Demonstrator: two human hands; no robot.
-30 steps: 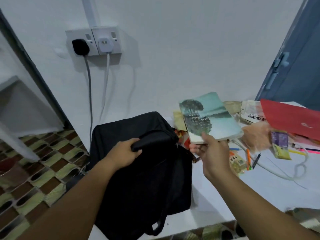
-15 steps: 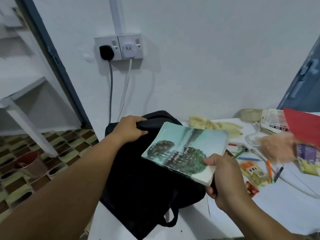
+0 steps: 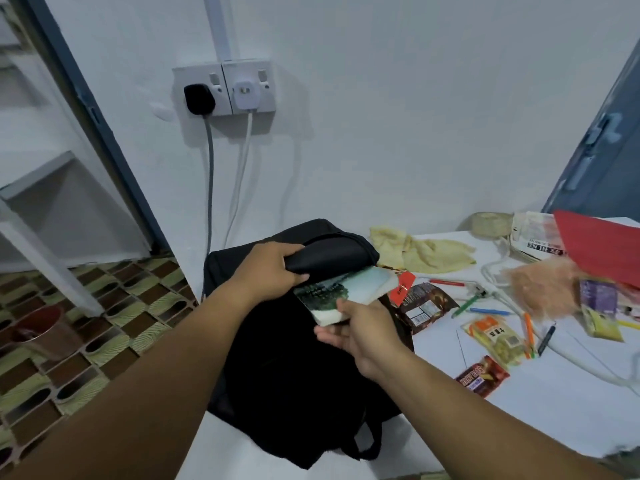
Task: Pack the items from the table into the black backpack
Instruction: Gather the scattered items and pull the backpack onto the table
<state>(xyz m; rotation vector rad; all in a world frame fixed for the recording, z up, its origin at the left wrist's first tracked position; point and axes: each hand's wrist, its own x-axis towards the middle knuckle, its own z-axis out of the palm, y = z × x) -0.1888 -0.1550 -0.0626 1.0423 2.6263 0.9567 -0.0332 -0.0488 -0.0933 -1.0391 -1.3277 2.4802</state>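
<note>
With flap lifted, black backpack sitting at left edge of white table, mouth open. Left hand curled around flap edge, holding it up. Right hand gripping near corner of book, thumb on cover, fingers underneath. Book tilted, far end tucked under raised flap, roughly half inside the opening. Still on table, right of backpack: dark snack packet just beside bag, red tag touching it, chocolate bar nearer front, yellow-orange packet between them, loose pens, white cable, yellow cloth by wall. Red folder at far right, blurred, over other items; cannot tell what's beneath. Two plugs in wall socket above backpack.
</note>
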